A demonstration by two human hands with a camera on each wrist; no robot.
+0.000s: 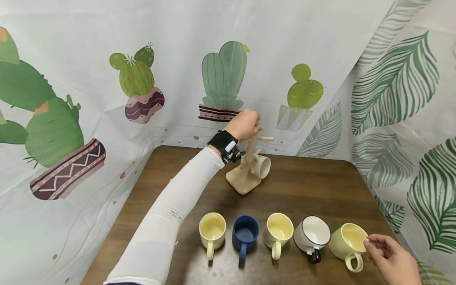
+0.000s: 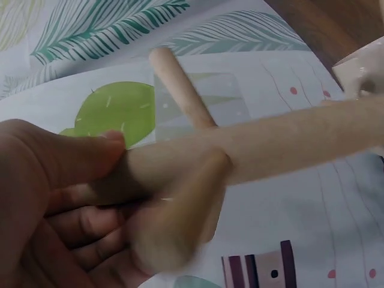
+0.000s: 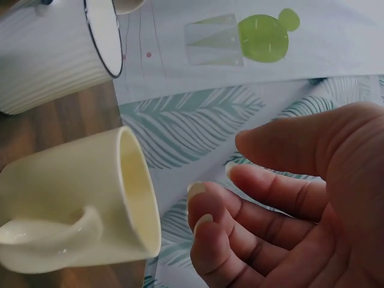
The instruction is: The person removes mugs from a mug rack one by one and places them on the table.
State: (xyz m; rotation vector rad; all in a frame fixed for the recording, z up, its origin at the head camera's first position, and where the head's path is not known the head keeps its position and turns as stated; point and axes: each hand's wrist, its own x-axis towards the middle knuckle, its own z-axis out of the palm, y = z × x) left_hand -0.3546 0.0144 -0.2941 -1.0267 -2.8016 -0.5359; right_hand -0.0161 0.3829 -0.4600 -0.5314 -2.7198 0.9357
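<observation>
My left hand (image 1: 246, 123) grips the top of a wooden mug tree's post (image 2: 288, 141), thumb on one side and fingers curled below. The mug tree's square base (image 1: 243, 181) rests toward the back of the table. A cream mug (image 1: 263, 168) hangs on one of its lower pegs. At the front right, my right hand (image 1: 393, 257) is held with loosely bent fingers, nothing between them. The nearest thing to it is a pale yellow mug (image 3: 60, 186), upright on the table; a small gap shows between its rim and the fingertips in the right wrist view.
Left of that mug, in a row, stand a white enamel mug (image 1: 303, 237) with a black rim, a yellow mug (image 1: 272, 240), a blue mug (image 1: 236, 242) and another yellow mug (image 1: 204, 240). A printed cloth (image 1: 178, 23) hangs behind the brown table (image 1: 303, 190).
</observation>
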